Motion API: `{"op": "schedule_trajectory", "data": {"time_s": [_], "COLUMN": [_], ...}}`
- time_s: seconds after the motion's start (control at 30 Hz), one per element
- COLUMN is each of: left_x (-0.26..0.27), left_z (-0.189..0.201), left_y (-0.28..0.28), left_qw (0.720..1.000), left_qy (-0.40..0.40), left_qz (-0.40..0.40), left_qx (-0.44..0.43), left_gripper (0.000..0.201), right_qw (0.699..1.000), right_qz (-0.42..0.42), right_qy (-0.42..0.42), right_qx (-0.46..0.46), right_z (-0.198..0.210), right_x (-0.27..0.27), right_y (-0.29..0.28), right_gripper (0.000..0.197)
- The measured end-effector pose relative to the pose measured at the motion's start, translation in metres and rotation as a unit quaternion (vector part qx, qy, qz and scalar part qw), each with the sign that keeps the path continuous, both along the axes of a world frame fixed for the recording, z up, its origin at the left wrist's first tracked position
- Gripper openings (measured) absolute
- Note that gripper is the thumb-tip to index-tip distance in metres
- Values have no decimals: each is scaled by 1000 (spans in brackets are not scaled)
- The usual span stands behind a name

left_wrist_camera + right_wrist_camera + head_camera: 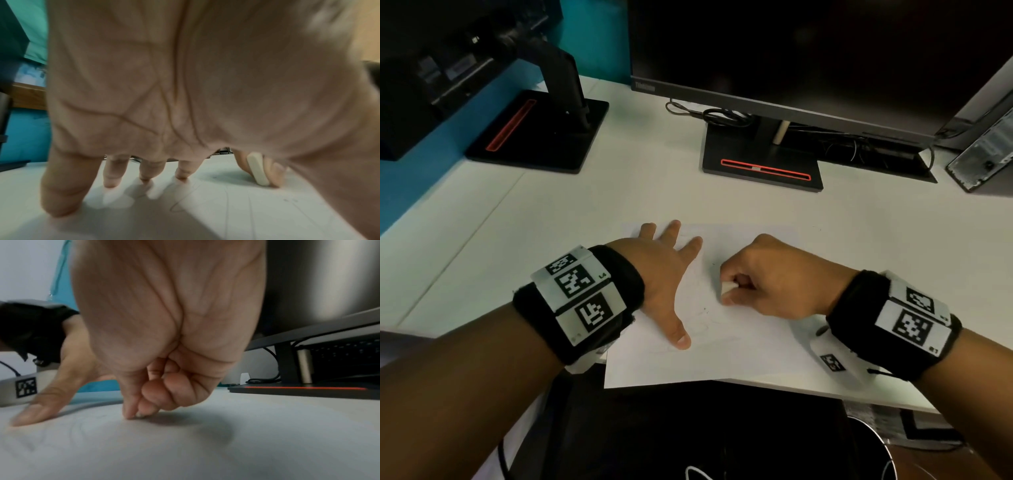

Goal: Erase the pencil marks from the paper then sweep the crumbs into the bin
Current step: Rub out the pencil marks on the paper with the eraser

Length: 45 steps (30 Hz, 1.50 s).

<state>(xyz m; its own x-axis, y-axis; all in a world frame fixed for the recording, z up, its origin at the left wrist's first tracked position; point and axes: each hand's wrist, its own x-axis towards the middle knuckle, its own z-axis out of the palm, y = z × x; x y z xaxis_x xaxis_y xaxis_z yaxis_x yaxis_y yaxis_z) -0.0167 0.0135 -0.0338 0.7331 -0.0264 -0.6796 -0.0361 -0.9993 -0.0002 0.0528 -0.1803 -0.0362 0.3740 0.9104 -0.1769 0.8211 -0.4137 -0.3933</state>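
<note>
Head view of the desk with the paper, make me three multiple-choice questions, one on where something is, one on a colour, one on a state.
1. Where does the left hand rest?
A. on the paper
B. on the monitor stand
C. off the desk

2. What colour is the eraser?
A. blue
B. off-white
C. black

3. How is the right hand?
A. flat and open
B. pinching the eraser
C. raised, holding nothing

Answers: 1 A, its spread fingers press the sheet; 2 B, it shows pale in the left wrist view; 3 B, curled fingers hold it against the paper.
</note>
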Motion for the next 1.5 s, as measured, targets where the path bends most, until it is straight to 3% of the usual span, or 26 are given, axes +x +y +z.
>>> {"op": "schedule_trajectory", "data": {"time_s": [0.2,0.33,0.43,0.57,0.73,0.87,1.0,1.17,1.33,1.5], "left_x": [0,1,1,0,0,0,-1,0,0,1], "left_z": [-1,0,-1,1,0,1,1,3,2,3], "left_y": [-1,-1,-1,-2,-3,-4,-4,-7,-6,-8], "left_qw": [1000,1000,1000,1000,1000,1000,1000,1000,1000,1000], "left_qy": [2,6,3,3,8,16,16,19,19,20], "left_qz": [3,3,1,2,3,2,3,4,3,4], "left_qx": [0,4,2,5,8,11,11,18,19,18], "left_gripper": [151,152,152,151,154,157,157,156,157,157], "right_qw": [998,1000,998,999,997,1000,998,1000,998,999], "right_qz": [38,9,54,18,52,5,44,11,35,23], "right_qy": [51,6,43,28,53,21,51,17,58,28], "right_qx": [-3,11,14,2,-3,9,12,8,-7,12], "right_z": [-3,-3,-7,-1,-2,0,-5,-2,-2,-3], "right_x": [-17,-10,-27,-14,-27,-12,-27,-14,-20,-19], "right_y": [-3,3,5,0,-2,-3,1,3,-4,-9], "right_gripper": [27,22,26,29,28,23,26,20,30,27]}}
